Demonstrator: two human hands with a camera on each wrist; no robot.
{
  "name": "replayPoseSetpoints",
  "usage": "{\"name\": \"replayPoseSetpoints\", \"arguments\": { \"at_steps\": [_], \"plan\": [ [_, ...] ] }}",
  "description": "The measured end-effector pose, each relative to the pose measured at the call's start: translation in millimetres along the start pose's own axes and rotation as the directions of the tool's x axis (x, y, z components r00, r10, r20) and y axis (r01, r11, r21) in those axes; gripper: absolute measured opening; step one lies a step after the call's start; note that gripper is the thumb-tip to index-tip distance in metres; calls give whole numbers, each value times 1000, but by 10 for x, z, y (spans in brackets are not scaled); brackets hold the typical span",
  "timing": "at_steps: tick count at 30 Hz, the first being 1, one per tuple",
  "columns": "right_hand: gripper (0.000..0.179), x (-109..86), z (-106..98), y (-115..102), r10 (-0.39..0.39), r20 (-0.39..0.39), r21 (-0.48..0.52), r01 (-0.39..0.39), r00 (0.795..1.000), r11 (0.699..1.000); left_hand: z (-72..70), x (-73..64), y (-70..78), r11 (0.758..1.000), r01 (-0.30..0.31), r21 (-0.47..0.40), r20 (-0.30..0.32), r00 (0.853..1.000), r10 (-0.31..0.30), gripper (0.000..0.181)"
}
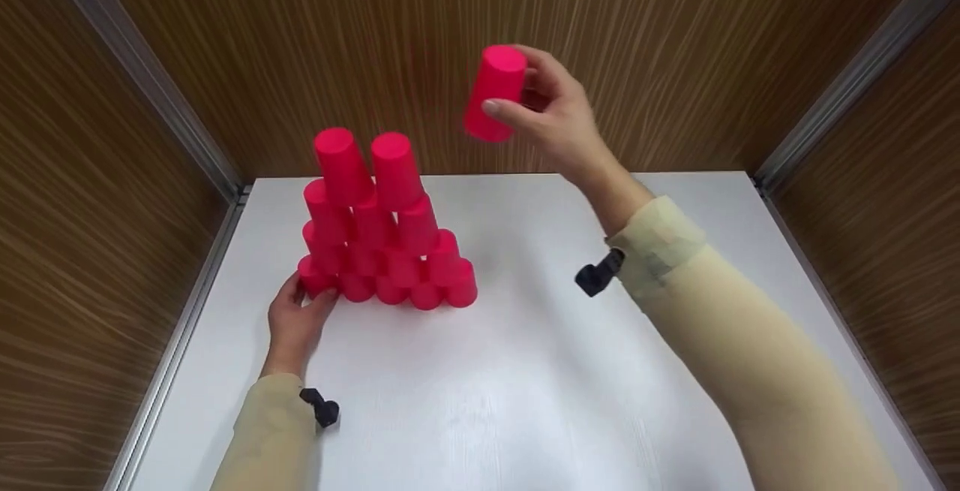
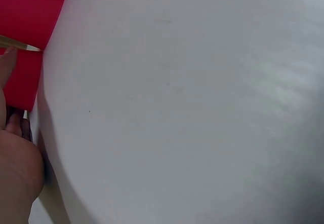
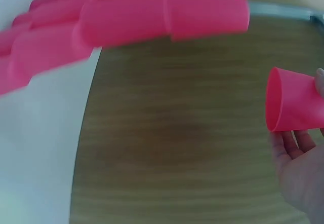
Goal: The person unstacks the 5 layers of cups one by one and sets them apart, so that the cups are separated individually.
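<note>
- Right hand [image 1: 562, 115]: grips the raised cup [image 1: 491, 97], thumb on its near side. Cup is red-pink, inverted and slightly tilted.
- Raised cup location: above the table [image 1: 525, 371], right of the top tier and apart from it, before the wood-grain back panel [image 1: 660, 40].
- Left hand [image 1: 295, 322]: thumb and fingers hold the leftmost bottom cup [image 1: 315, 278] from either side.
- Stack [image 1: 373, 224]: inverted matching cups on the table, tiers of five, four, three and two, bottom upward.
- Sleeves [image 1: 750, 341]: pale, black device [image 1: 598, 273] at each cuff.
</note>
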State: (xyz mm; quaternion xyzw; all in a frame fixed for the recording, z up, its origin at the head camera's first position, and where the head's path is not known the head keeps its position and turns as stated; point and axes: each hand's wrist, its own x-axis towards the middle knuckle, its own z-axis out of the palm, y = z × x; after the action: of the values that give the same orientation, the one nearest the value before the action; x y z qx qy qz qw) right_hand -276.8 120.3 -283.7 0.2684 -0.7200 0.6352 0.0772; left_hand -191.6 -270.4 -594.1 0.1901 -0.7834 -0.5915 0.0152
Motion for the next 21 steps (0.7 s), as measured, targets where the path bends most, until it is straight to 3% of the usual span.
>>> {"name": "replayPoseSetpoints", "arguments": {
  "at_steps": [4,12,17,21],
  "plan": [
    [60,-136,-242,138,60,-44,-47,-62,997,997,-60,-21,-28,1000,20,6,-8,1000,-20,88],
    [64,-365,-836,893,183,-124,-121,-197,975,973,-127,-62,-89,1000,10,0,-22,1000,-10,86],
    [67,-614,-1158,1256,292,-191,-146,-322,937,936,-144,-73,-103,1000,2,1,-23,1000,-2,86],
    [70,-802,-1378,1484,388,-237,-95,-418,891,903,-140,-65,-113,1000,-3,10,-28,1000,4,86]
  ]
}}
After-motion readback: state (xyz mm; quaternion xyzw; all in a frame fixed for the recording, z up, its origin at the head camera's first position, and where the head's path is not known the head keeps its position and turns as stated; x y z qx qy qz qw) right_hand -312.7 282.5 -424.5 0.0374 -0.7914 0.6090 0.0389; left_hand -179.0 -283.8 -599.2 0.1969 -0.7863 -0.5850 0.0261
